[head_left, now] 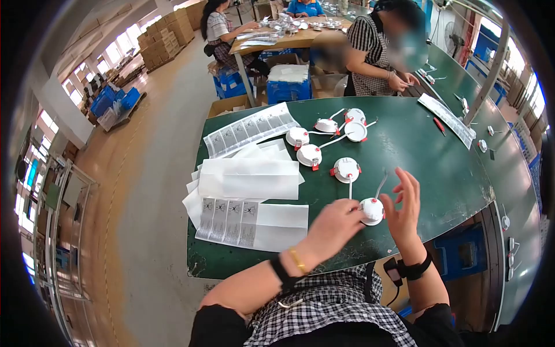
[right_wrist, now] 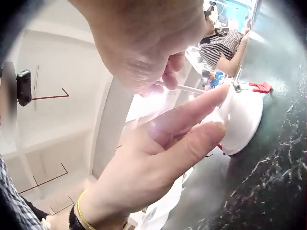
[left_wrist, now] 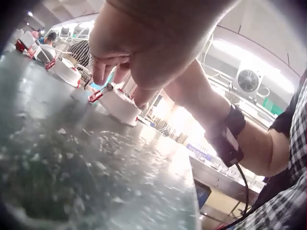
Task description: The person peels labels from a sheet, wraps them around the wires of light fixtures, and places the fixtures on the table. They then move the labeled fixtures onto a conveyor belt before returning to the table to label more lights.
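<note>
A white round lamp with red clips (head_left: 372, 212) (left_wrist: 120, 106) (right_wrist: 240, 120) lies near the front edge of the green table. My left hand (head_left: 335, 228) (left_wrist: 148, 48) (right_wrist: 153, 158) is at its left side, with thumb and forefinger extended against it; the head view blurs these fingers. To the lamp's right my right hand (head_left: 406, 208) (right_wrist: 148, 43) is raised with its fingers apart. The lamp's pale cable (head_left: 381, 183) (right_wrist: 184, 87) rises beside the right thumb; whether they touch is unclear. In the left wrist view, my left hand mostly hides the right fingers.
Another lamp (head_left: 347, 169) lies just beyond, with several more (head_left: 310, 155) farther back. Printed sheets (head_left: 251, 222) and white sheets (head_left: 248, 179) cover the table's left part. A red tool (head_left: 439, 126) and a printed strip (head_left: 448, 120) lie back right. A person (head_left: 376, 58) works across the table.
</note>
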### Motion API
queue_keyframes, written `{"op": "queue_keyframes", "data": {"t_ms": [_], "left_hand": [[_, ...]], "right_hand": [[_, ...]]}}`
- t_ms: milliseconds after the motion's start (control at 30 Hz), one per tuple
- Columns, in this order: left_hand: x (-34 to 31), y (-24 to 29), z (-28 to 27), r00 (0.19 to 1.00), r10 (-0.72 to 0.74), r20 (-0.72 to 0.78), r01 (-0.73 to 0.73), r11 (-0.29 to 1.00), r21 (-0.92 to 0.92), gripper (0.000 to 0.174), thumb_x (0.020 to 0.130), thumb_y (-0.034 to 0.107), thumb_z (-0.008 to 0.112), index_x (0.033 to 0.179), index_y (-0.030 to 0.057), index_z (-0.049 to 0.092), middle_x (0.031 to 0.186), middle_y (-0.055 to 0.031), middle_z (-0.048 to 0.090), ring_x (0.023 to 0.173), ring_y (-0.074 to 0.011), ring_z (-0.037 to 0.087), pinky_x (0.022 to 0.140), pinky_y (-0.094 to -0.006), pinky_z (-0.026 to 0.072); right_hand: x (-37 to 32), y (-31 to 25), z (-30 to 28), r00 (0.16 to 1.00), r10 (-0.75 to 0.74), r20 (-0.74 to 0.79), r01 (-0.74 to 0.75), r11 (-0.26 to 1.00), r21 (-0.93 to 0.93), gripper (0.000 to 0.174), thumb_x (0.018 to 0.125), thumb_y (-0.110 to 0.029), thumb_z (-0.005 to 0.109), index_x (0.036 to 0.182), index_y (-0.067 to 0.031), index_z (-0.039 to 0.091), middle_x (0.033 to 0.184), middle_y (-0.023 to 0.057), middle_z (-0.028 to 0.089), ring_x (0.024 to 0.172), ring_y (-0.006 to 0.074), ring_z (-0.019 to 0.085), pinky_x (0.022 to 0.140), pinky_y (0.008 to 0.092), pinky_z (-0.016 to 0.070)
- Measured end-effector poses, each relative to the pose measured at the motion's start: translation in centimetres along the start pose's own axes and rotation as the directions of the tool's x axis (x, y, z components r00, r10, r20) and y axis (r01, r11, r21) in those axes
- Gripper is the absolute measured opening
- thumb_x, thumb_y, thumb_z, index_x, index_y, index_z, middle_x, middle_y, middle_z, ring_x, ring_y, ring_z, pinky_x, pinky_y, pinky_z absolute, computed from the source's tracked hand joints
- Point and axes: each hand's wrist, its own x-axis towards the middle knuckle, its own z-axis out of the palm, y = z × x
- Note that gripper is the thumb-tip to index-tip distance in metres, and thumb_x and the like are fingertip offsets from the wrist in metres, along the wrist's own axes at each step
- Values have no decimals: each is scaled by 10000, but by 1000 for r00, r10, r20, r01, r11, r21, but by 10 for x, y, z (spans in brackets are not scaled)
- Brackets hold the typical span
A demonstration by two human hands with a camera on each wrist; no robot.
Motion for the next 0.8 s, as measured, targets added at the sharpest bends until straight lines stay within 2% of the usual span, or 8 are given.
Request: {"op": "queue_keyframes", "data": {"t_ms": [33, 67, 100, 200, 267, 367, 467, 800], "left_hand": [[-9, -8, -20, 998, -52, 31, 53, 998, -33, 172, 812, 120, 658, 969, 49, 656, 1052, -106, 604, 1013, -311, 561, 877, -411, 460], [-21, -21, -40, 993, -120, 8, 120, 993, -8, 146, 815, 112, 651, 948, 54, 664, 998, -102, 617, 977, -305, 574, 856, -405, 464], [-35, -36, -60, 982, -187, -14, 188, 982, 16, 121, 817, 103, 645, 926, 58, 673, 944, -98, 630, 940, -299, 588, 834, -398, 468], [-72, -80, -114, 934, -356, -34, 353, 902, 248, 133, 817, 76, 612, 934, 62, 674, 947, -102, 638, 913, -305, 591, 815, -403, 476], [-90, -103, -126, 930, -364, -47, 357, 866, 350, 137, 815, 68, 604, 932, 63, 675, 952, -98, 641, 914, -305, 590, 815, -408, 477], [-103, -117, -130, 943, -333, -14, 302, 836, 458, 189, 794, 53, 597, 965, 54, 677, 948, -88, 635, 965, -291, 575, 853, -415, 459], [-106, -121, -128, 936, -349, 44, 285, 827, 485, 152, 792, 54, 601, 923, 67, 676, 937, -88, 644, 937, -302, 582, 843, -422, 469], [-107, -115, -128, 977, -205, 52, 141, 816, 560, 67, 771, 90, 608, 824, 93, 648, 811, -47, 602, 865, -249, 574, 787, -382, 460]], "right_hand": [[0, -6, 1, 992, -65, -112, 57, 996, -71, 488, 750, 47, 685, 1213, -30, 553, 1159, 140, 579, 917, 270, 606, 733, 339, 494], [-1, -12, 7, 980, -173, -99, 165, 983, -79, 429, 752, 53, 672, 1161, -25, 573, 1115, 141, 597, 944, 300, 589, 752, 358, 485], [0, -22, 16, 964, -266, -5, 266, 964, -13, 394, 748, 50, 671, 1122, -43, 588, 1075, 127, 611, 952, 310, 589, 774, 382, 480], [-14, -57, 74, 886, -298, 354, 216, 943, 253, 333, 777, -44, 685, 1100, -62, 603, 1101, 118, 608, 1006, 309, 589, 867, 394, 469], [-29, -67, 119, 773, -368, 517, 279, 929, 245, 337, 829, -139, 659, 1134, -19, 581, 1186, 149, 568, 1117, 307, 549, 914, 390, 458], [-43, -70, 168, 691, -398, 603, 419, 901, 115, 372, 865, -229, 621, 1159, -7, 574, 1323, 150, 495, 1264, 293, 448, 981, 391, 411], [-46, -68, 183, 676, -391, 625, 492, 871, 13, 389, 874, -253, 599, 1175, -10, 564, 1350, 142, 465, 1296, 290, 406, 992, 397, 397], [-49, -64, 187, 689, -358, 631, 470, 882, -13, 424, 847, -259, 616, 1181, -5, 556, 1332, 123, 475, 1286, 274, 409, 989, 381, 387]]}}
